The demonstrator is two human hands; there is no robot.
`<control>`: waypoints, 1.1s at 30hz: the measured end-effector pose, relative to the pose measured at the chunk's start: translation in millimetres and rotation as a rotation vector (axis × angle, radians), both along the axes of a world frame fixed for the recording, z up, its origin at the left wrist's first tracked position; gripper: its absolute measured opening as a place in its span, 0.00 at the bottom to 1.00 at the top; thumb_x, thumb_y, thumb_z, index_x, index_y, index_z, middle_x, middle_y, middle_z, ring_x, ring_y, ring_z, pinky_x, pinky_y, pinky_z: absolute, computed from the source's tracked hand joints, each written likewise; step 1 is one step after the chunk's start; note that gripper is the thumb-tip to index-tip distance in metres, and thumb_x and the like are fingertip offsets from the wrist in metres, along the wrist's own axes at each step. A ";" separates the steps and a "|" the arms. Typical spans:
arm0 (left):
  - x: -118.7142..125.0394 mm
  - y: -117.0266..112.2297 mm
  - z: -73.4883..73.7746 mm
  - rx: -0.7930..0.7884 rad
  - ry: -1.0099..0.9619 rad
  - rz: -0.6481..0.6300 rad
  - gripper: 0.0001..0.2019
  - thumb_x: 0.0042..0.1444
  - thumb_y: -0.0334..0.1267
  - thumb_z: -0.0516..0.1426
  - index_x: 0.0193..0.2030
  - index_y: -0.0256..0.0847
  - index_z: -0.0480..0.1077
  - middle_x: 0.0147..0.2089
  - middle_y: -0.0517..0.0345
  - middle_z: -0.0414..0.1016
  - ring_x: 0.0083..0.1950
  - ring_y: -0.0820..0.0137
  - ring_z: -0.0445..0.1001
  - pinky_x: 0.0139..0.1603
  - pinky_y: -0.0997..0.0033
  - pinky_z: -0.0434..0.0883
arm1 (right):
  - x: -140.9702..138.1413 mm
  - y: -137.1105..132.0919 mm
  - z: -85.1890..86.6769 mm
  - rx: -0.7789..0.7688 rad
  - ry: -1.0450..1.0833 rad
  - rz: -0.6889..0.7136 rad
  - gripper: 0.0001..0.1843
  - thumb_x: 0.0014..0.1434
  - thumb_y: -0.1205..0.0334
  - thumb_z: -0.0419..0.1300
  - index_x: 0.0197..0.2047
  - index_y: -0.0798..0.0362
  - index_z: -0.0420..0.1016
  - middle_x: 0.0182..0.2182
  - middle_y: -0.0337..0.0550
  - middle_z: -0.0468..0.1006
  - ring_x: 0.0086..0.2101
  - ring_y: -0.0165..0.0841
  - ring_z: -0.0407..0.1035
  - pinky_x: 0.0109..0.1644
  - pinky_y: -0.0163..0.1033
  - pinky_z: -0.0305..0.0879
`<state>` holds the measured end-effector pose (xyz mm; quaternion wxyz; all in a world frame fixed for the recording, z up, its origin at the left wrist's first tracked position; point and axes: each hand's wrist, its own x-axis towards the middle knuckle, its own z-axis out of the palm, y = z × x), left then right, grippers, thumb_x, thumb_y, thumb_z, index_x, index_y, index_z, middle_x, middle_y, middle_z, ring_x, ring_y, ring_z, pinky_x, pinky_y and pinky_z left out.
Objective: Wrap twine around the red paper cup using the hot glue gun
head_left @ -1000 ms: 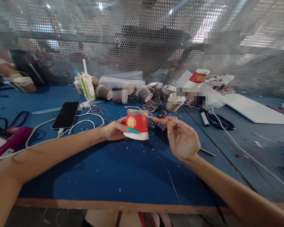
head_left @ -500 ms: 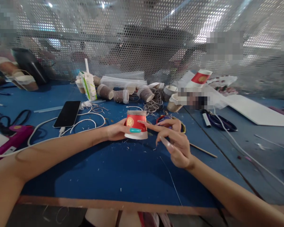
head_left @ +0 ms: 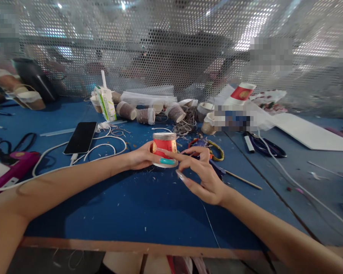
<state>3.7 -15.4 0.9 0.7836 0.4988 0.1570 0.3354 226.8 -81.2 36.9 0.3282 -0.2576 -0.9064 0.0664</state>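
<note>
A red and white paper cup with a gold emblem is held above the blue table. Grey-brown cord wraps its upper edge. My left hand grips the cup from the left, its thumb with a long turquoise nail lying across the front. My right hand is at the cup's right, fingers spread. Its index finger reaches across the red front and appears to touch it. Behind my right hand lie scissors with yellow and red handles and a thin wooden stick.
Several cord-wrapped cups and a tangle of cord lie at the back, before a perforated metal screen. A phone with a white cable and a purple glue gun are at left. Another red cup stands back right.
The cup has turned in my left hand, its emblem shifting left, and its top has tipped toward me. My right hand has moved left, its index finger further across the cup.
</note>
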 end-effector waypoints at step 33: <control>4.5 -3.3 5.7 0.030 0.015 0.168 0.32 0.32 0.28 0.75 0.49 0.37 0.74 0.48 0.49 0.81 0.50 0.59 0.79 0.62 0.50 0.70 | 9.7 11.6 -4.7 0.064 0.549 -0.289 0.24 0.72 0.53 0.48 0.24 0.48 0.65 0.16 0.34 0.65 0.17 0.30 0.59 0.26 0.42 0.57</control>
